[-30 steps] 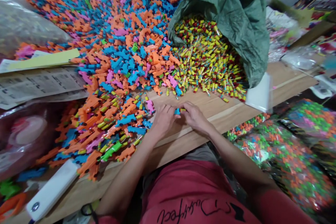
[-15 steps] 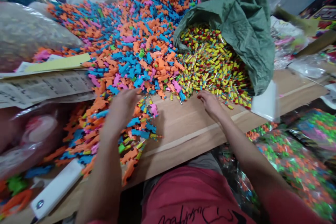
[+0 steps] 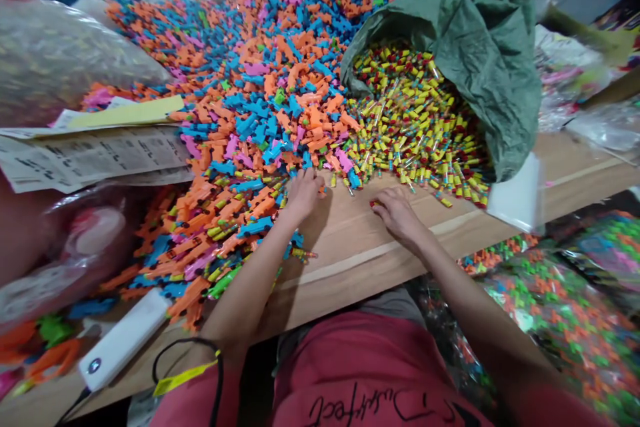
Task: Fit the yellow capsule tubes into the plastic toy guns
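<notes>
My left hand (image 3: pixel 303 192) reaches to the near edge of a big heap of orange, blue and pink plastic toy pieces (image 3: pixel 270 80). Its fingers curl down among the pieces, and what they grip is hidden. My right hand (image 3: pixel 397 213) rests on the wooden board (image 3: pixel 360 240) just in front of a spill of small yellow and red tubes (image 3: pixel 415 120). Its fingertips pinch one small tube (image 3: pixel 374 203). The tubes pour out of a crumpled green bag (image 3: pixel 475 47). The hands are about a hand's width apart.
To my left lies a heap of toy pieces with yellow tubes fitted in them (image 3: pixel 210 240). Newspaper sheets (image 3: pixel 95 157) and a white power bank (image 3: pixel 120 341) lie further left. A white card (image 3: pixel 517 197) stands by the bag. Clear bags of coloured pieces (image 3: pixel 575 293) sit lower right.
The hands were joined on a blue piece, then parted. The left hand swung to the left heap and came back to the big heap's edge. The right reached to the tubes.
</notes>
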A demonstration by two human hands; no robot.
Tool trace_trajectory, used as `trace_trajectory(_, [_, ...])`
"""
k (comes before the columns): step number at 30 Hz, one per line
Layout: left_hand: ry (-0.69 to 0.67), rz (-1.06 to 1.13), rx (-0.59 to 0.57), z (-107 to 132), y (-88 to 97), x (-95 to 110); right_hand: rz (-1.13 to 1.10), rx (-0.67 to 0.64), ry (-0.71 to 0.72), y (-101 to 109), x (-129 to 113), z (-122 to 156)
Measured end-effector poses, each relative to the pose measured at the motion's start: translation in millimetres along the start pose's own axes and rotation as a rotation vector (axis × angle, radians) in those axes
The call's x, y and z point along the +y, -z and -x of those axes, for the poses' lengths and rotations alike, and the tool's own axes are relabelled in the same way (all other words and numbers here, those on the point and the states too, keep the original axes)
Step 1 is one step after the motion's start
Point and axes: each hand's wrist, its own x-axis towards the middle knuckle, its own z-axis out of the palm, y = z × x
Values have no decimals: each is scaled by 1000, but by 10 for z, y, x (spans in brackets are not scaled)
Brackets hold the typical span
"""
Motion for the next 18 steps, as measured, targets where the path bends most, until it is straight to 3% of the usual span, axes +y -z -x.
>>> trace_trajectory(6, [157,295,91,276,-116,266,-403,13,-83,-191,-421,35])
trace_trajectory(10, [81,256,124,420,-75,326,-400,23,-61,-221,-500,102])
trace_trajectory(15, [-284,148,-197,577,91,417,-314,73,-97,-82,-368,247])
trace_trajectory(18, [-494,114,-395,656,38,464,-303,87,-118,-15,-294,325])
